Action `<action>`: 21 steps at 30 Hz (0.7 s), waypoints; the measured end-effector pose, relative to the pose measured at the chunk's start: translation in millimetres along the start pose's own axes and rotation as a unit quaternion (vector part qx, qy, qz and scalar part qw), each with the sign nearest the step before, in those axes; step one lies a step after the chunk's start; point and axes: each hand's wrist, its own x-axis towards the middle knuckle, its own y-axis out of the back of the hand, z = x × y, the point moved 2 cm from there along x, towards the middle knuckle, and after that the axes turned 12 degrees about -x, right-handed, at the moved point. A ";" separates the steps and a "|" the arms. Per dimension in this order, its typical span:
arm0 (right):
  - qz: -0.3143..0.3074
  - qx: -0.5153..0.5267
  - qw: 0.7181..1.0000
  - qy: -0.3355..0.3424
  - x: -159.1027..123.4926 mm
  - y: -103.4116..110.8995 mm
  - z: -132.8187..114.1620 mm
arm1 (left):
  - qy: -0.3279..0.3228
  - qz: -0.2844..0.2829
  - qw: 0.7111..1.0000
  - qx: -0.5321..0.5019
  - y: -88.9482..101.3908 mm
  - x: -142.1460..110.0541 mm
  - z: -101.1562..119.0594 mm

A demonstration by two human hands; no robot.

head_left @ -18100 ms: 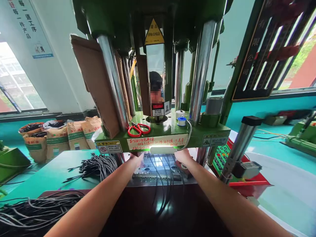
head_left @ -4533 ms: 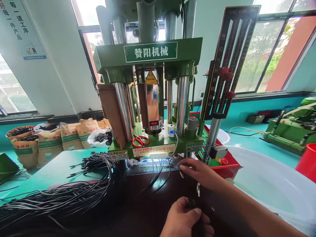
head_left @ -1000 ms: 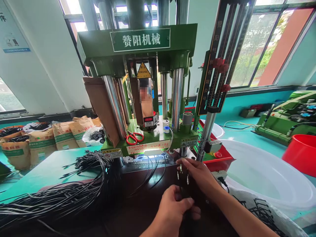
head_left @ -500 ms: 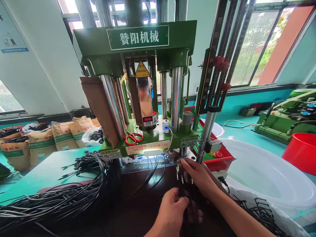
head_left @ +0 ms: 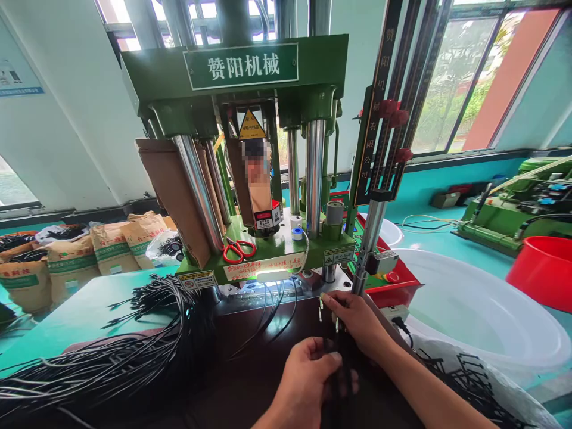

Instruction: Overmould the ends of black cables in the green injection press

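Note:
My left hand is closed round a few black cables, which are hard to make out against the dark table. Just above it, my right hand pinches one of the bright metal cable ends between thumb and forefinger. Another metal end shows beneath its curled fingers. Both hands are in front of the green press, at the lower right of its base. Several thin black cables run out from the lit metal mould under the press onto the dark table.
A large bundle of black cables lies on the left. Red-handled scissors rest on the press base. To the right are a red control box, a white tub and a bag of black parts. Paper sacks stand behind.
My right hand has shifted slightly among the cable ends, and the metal ends sit closer together. My left hand still grips the cables. The whole view has moved a little.

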 end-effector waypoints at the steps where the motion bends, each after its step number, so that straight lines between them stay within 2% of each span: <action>1: 0.005 -0.008 1.000 0.001 -0.4 -1.1 -0.3 | 0.008 0.000 1.000 -0.012 -1.4 -0.7 0.9; 6: 0.009 -0.030 1.000 -0.002 -0.3 -5.8 -2.1 | 0.013 -0.017 0.998 -0.053 -7.0 1.0 -1.5; 9: -0.003 -0.013 0.999 0.046 -5.1 -5.0 -10.4 | 0.007 -0.023 0.998 -0.050 -8.0 3.5 -2.9; 12: -0.073 -0.062 0.989 0.112 -14.9 -7.0 -21.5 | -0.006 -0.034 0.998 -0.062 -7.8 4.2 -0.1; 15: -0.154 -0.091 0.974 0.139 -15.7 -12.4 -24.5 | -0.014 -0.028 0.997 -0.066 -5.0 2.2 5.4; 16: -0.162 -0.112 0.969 0.150 -11.3 -14.5 -23.6 | -0.011 -0.017 0.998 -0.065 -3.2 1.0 7.3; 18: -0.127 -0.189 0.959 0.172 4.8 -19.5 -20.3 | -0.008 0.020 0.997 -0.068 1.8 -2.1 11.1; 21: -0.036 -0.289 0.937 0.192 36.2 -32.6 -16.9 | -0.018 0.071 0.995 -0.071 10.9 -6.6 16.0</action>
